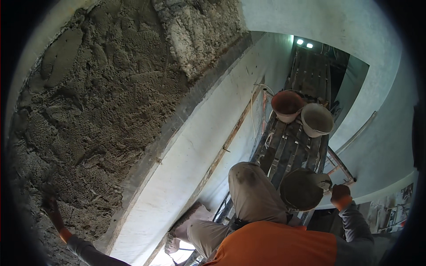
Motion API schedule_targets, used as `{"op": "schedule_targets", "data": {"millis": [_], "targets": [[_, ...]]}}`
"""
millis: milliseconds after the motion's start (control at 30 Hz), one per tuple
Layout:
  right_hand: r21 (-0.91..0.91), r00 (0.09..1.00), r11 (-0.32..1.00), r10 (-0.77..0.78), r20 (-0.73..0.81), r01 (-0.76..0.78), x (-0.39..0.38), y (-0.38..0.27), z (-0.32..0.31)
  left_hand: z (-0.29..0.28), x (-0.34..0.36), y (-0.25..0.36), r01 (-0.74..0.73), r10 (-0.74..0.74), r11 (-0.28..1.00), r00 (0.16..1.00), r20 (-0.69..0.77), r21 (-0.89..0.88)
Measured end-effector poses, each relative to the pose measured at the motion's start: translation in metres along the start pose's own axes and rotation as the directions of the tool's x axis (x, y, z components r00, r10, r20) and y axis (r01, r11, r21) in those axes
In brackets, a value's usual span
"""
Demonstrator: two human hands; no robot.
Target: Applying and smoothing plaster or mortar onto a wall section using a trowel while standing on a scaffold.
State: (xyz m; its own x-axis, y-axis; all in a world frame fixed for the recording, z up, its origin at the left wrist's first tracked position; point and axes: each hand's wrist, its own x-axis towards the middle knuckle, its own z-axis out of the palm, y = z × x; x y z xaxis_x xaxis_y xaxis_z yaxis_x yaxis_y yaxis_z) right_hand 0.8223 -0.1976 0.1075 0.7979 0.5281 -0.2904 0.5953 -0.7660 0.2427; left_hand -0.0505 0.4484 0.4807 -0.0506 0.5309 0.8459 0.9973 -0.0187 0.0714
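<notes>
My left hand (50, 207) is raised against the lower left of a wall patch of rough, wet grey mortar (111, 88). Dim light there hides how its fingers lie. On the other side, my right hand (341, 197) is closed on what looks like a trowel (323, 181), its small flat blade reaching over the rim of a mortar bucket (298, 195). The blade covers part of the bucket's opening, and the handle is hidden in my fist. My bent knee (250, 179) is close to the bucket's left side.
Two more buckets, one reddish (286, 106) and one pale (317, 119), stand farther along the plank scaffold (284, 150). A smooth, pale slanted ledge (191, 142) borders the mortar. Metal scaffold bars (339, 162) rise at the right, beside a curved wall (381, 146).
</notes>
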Motion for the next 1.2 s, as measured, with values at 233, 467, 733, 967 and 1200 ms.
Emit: {"op": "schedule_targets", "data": {"millis": [233, 467, 733, 967, 1200], "targets": [[0.713, 0.833, 0.629, -0.183, 0.522, -0.309, 0.030, -0.067, 0.082, 0.003, -0.009, 0.002, 0.033, -0.025, 0.994, 0.996, -0.080, 0.107], [0.736, 0.677, 0.256, -0.290, 0.677, -0.626, -0.001, -0.048, 0.063, 0.001, 0.007, -0.001, 0.028, -0.038, 0.961, 0.999, 0.031, 0.276], [0.744, 0.718, 0.091, -0.207, 0.664, -0.662, -0.042, -0.055, 0.081, 0.003, 0.040, -0.036, -0.458, 0.399, 0.870, 0.871, 0.285, 0.183], [0.828, 0.821, 0.121, -0.116, 0.559, -0.547, -0.050, -0.072, 0.088, -0.002, 0.041, -0.047, -0.418, 0.341, 0.840, 0.903, 0.263, 0.346], [0.833, 0.823, 0.003, -0.159, 0.546, -0.553, -0.052, -0.053, 0.088, -0.002, 0.037, -0.036, -0.438, 0.340, 0.793, 0.895, 0.290, 0.422]]}}
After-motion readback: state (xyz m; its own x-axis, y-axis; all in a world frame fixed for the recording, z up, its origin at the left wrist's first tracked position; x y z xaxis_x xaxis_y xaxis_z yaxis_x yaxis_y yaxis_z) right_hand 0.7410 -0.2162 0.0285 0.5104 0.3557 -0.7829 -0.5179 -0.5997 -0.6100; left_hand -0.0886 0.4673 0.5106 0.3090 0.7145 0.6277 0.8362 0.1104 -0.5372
